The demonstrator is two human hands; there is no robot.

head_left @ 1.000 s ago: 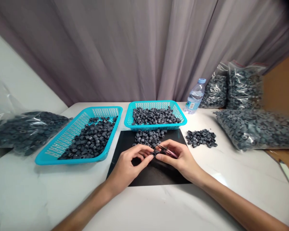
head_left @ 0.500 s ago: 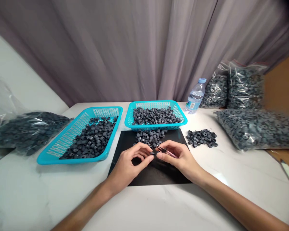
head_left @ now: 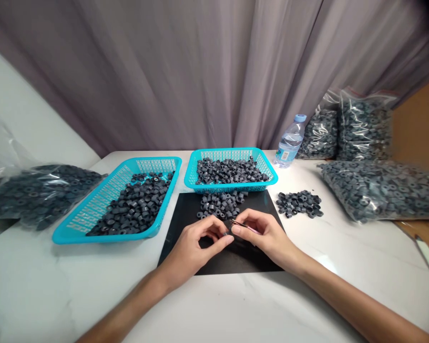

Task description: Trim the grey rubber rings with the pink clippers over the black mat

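Observation:
My left hand (head_left: 195, 244) pinches a small dark grey ring-shaped piece (head_left: 227, 233) between thumb and fingertips; the fingers hide much of it. Close against it, my right hand (head_left: 269, 239) is closed on pink tweezers (head_left: 240, 224), whose dark tips point left toward that piece. Whether the tips touch it, I cannot tell. Both hands are over a black mat (head_left: 180, 220). Just beyond the fingers, a heap of similar grey rings (head_left: 222, 205) lies on the mat.
Two turquoise baskets (head_left: 59, 237) (head_left: 230, 189) hold many grey rings. A smaller pile (head_left: 300, 204) lies on the white table right of the mat. A water bottle (head_left: 291, 143) stands behind it. Filled plastic bags (head_left: 382, 193) (head_left: 53, 193) lie at both sides.
My left hand has tilted slightly, its fingertips moving a little right and down. The tweezers' tips have shifted slightly left and down, so the hands are closer together.

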